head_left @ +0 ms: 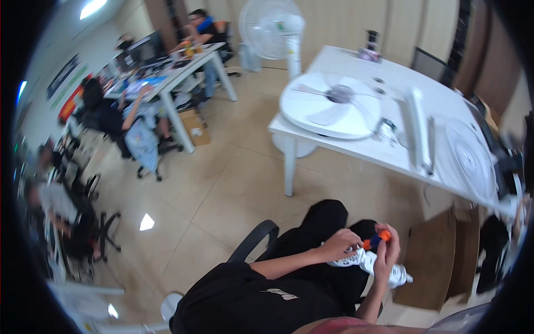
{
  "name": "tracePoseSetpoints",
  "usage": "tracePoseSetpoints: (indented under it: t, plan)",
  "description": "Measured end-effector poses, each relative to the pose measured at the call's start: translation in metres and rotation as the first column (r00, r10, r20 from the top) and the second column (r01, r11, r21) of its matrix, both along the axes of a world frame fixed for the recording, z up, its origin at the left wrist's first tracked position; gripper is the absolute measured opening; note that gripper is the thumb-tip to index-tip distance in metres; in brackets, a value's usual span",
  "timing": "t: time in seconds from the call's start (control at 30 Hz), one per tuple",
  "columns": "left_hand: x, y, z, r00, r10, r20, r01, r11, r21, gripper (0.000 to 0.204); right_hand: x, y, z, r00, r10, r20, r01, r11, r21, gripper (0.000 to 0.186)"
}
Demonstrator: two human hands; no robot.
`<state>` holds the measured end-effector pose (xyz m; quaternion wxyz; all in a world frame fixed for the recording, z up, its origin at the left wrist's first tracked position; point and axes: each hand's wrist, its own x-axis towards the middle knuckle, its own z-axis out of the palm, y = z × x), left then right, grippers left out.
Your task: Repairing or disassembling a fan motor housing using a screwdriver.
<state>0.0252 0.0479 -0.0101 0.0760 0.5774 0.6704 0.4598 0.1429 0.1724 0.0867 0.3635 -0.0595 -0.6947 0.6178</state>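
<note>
Above my lap, my right hand (387,250) is closed around a short screwdriver-like tool (375,240) with an orange and dark blue handle; its shaft does not show. My left hand (342,245) is closed on a long white plastic part (364,260), its fingertips close to the tool's left orange end. The white part runs below both hands, and its narrow end (401,276) sticks out to the right past my right wrist. My fingers hide some of it.
Ahead, a white table (339,149) bears a round white piece with fan blades (340,100), a white pole (417,128) and a round grille (470,158). A cardboard box (431,261) stands to my right. Behind the table is a standing fan (272,28); people sit at desks on the left.
</note>
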Motion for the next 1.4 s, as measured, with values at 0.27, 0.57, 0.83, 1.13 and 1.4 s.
tracePoseSetpoints:
  t: [0.27,0.57,0.83,1.13,1.4]
  plan:
    - [-0.005,-0.012,0.003,0.997,0.08,-0.008,-0.081,0.995,-0.063,0.034,-0.008,-0.005,0.006,0.983,-0.14,0.121,0.092,0.937,0.338,0.036]
    - [-0.006,-0.008,0.005,0.999,0.044,-0.019,-0.046,0.996,-0.077,0.036,-0.001,-0.002,0.006,0.949,-0.189,0.252,0.057,0.889,0.454,0.04]
    - [-0.004,-0.011,-0.001,0.999,0.046,0.007,-0.045,0.994,-0.101,0.034,-0.008,-0.006,0.02,0.989,-0.034,0.147,-0.007,0.963,0.27,0.047]
    - [0.0,-0.017,0.008,0.999,0.028,-0.021,-0.03,0.992,-0.123,0.036,-0.007,-0.015,0.006,0.992,-0.037,0.116,0.02,0.989,0.144,0.049]
    - [-0.006,-0.013,0.012,0.994,0.057,0.096,-0.047,0.994,-0.103,0.038,-0.009,-0.008,0.015,0.973,-0.147,0.177,0.095,0.957,0.273,0.047]
